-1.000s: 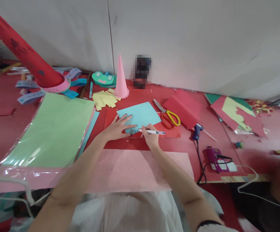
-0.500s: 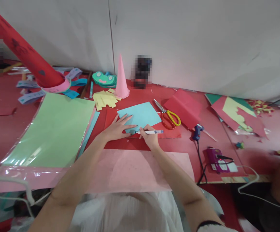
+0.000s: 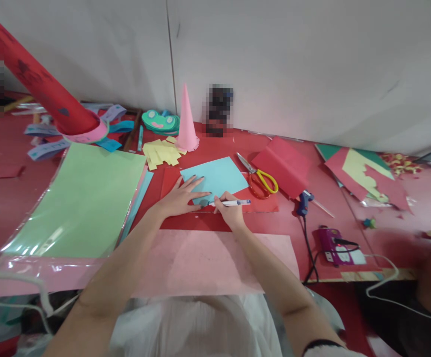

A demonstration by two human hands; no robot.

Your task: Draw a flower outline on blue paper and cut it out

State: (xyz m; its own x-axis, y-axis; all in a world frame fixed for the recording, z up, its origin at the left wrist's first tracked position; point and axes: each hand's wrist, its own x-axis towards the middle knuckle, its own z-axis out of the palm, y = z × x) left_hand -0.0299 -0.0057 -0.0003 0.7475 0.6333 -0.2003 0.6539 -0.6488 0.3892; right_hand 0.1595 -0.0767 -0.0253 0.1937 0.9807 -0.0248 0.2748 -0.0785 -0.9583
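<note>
A light blue paper sheet (image 3: 217, 176) lies on a red sheet (image 3: 171, 181) at the middle of the table. My left hand (image 3: 180, 198) rests flat on the blue paper's near left corner, fingers spread. My right hand (image 3: 230, 213) is closed round a white pen (image 3: 234, 203), whose tip touches the blue paper's near edge beside my left fingertips. A large pink sheet (image 3: 200, 263) lies under my forearms, near the table's front edge.
Yellow-handled scissors (image 3: 260, 177) lie just right of the blue paper, then folded red paper (image 3: 280, 166), a blue glue gun (image 3: 303, 202) and a purple device (image 3: 330, 243) with cables. A pink cone (image 3: 186, 121), yellow strips (image 3: 161, 153) and a green sheet (image 3: 81, 198) sit left and behind.
My right hand has slid the pen slightly to the left along the blue paper's near edge. My left hand has stayed put.
</note>
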